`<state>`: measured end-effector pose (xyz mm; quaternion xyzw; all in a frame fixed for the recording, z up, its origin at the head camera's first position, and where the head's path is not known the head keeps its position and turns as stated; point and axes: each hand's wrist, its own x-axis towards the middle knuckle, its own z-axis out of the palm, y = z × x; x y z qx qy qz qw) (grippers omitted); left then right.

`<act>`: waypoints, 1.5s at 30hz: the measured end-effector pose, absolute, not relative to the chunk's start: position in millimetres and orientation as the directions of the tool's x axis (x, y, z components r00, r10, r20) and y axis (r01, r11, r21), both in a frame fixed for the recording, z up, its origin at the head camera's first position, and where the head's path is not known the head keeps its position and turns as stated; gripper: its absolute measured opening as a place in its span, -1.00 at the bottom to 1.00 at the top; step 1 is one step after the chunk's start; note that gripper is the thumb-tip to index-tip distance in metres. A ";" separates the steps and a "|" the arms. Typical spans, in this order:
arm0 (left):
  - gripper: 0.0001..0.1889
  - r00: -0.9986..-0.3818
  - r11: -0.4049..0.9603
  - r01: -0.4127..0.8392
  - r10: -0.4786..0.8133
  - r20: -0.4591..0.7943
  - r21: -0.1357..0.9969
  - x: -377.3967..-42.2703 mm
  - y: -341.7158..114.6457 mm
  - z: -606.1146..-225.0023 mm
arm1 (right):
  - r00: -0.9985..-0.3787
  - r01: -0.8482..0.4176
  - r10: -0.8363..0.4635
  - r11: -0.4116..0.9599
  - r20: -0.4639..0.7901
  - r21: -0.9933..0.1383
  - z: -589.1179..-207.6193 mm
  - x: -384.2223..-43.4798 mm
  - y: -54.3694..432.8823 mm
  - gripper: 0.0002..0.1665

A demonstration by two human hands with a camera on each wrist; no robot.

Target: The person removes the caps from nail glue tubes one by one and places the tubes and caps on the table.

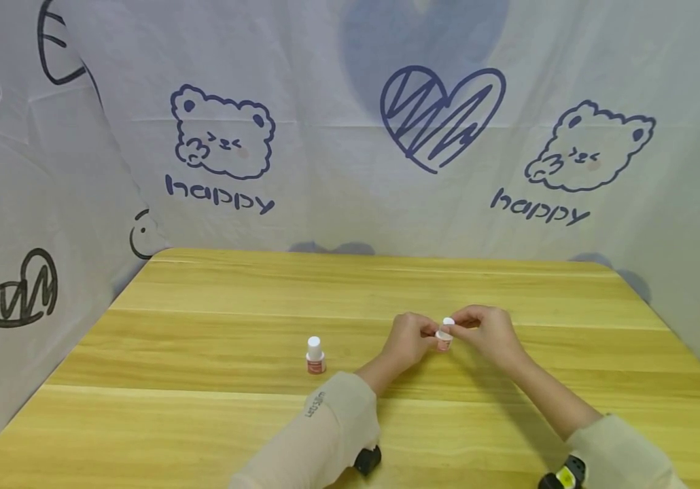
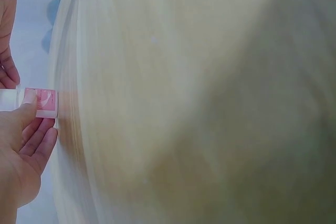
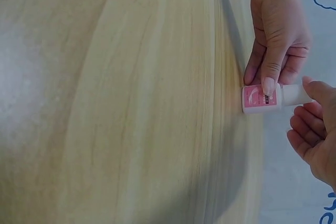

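A small bottle with a pink label (image 3: 254,98) and a white cap (image 3: 293,95) stands upright at the wooden tabletop, right of the middle in the head view. My left hand (image 1: 408,341) grips its body, thumb over the label, as the left wrist view also shows. From the other side my right hand (image 1: 492,334) pinches the white cap between thumb and fingers. The cap sits on the bottle's neck. A second bottle (image 1: 316,365) of the same kind, white-capped with a reddish label, stands upright left of my left hand, touched by neither hand.
The wooden table (image 1: 203,292) has light plank seams and rounded far corners. Behind it and along the sides hangs a pale cloth (image 1: 325,170) printed with bears, hearts and lettering. Dark wrist devices (image 1: 367,460) sit by both sleeves.
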<state>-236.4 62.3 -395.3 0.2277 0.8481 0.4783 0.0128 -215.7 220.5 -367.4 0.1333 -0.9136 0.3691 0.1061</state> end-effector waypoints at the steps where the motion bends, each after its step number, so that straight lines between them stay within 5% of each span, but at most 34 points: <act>1: -0.82 -0.896 0.438 0.373 0.399 0.195 0.818 -236.5 62.3 -395.3 | -0.941 -0.325 -0.169 0.693 0.294 -0.644 -367.3 -215.7 220.4 -0.88; 31: -0.81 -0.903 0.422 0.342 0.395 0.169 0.840 -238.0 63.1 -395.2 | -0.926 -0.376 -0.294 0.674 0.236 -0.635 -356.8 -216.5 223.3 -0.82; 45: -0.81 -0.905 0.414 0.327 0.395 0.156 0.849 -237.7 62.8 -396.2 | -0.944 -0.323 -0.180 0.675 0.276 -0.664 -367.2 -218.3 219.8 -0.85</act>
